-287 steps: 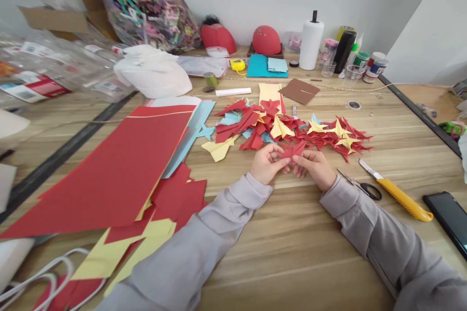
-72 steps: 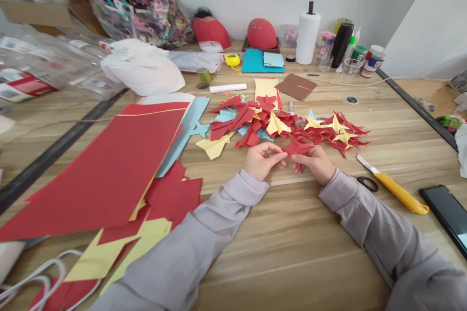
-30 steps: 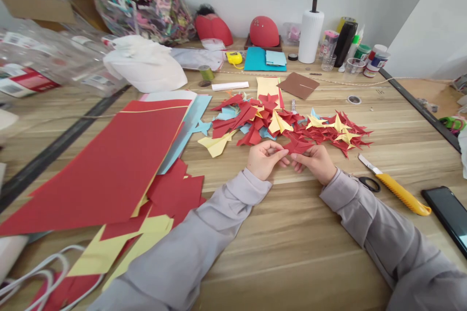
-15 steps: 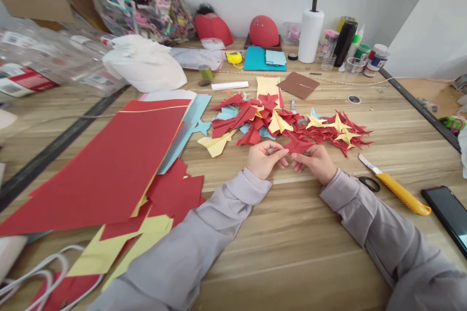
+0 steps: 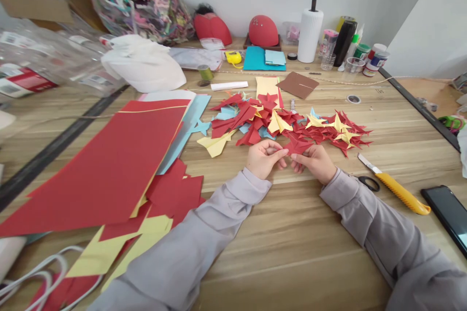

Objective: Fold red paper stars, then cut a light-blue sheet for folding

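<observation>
At the worktop (image 5: 292, 248), the left hand (image 5: 263, 159) and right hand (image 5: 316, 163) are pinching a folded red paper (image 5: 298, 145).
It is sitting near the paper pile (image 5: 251, 121); a clear bag (image 5: 136, 7) behind is holding colourful strips (image 5: 126, 0).

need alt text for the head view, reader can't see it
A person's left hand and right hand hold a folded red paper piece over a wooden table. Just beyond lies a heap of folded red, yellow and blue paper; large red sheets lie to the left, a yellow-handled knife and a phone to the right.
</observation>
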`<action>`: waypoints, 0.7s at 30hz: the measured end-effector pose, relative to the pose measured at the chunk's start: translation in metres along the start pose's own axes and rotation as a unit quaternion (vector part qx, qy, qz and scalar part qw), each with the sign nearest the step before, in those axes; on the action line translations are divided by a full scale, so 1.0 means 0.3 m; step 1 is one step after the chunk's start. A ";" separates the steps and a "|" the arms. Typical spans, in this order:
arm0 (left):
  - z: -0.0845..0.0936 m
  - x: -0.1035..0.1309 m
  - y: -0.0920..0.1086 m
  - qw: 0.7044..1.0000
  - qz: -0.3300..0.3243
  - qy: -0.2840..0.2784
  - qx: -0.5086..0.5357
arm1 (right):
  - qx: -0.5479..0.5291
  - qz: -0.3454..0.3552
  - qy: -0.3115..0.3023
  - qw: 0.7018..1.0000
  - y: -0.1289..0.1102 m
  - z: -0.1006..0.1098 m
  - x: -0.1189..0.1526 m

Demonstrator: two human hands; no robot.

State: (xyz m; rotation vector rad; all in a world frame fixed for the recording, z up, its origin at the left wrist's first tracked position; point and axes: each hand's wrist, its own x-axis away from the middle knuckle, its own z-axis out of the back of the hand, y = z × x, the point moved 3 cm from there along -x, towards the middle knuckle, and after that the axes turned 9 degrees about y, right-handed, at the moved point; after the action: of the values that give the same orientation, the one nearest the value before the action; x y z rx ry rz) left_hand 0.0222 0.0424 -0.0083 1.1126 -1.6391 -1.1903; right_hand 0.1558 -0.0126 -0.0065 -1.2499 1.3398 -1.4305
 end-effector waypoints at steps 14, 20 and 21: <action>0.006 -0.009 -0.005 0.997 0.054 -0.030 0.040 | -0.006 0.003 0.005 1.000 -0.003 0.005 0.000; -0.004 0.000 0.004 0.999 0.028 -0.034 0.030 | -0.004 0.006 0.002 1.000 -0.003 0.003 -0.002; -0.005 0.002 0.005 0.999 0.017 -0.037 0.019 | -0.004 0.007 -0.001 1.000 -0.003 0.003 -0.001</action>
State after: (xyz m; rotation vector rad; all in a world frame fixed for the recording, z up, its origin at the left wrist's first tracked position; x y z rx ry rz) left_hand 0.0231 0.0418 -0.0066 1.0711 -1.7362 -1.1955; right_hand 0.1568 -0.0122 -0.0058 -1.2437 1.3524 -1.4147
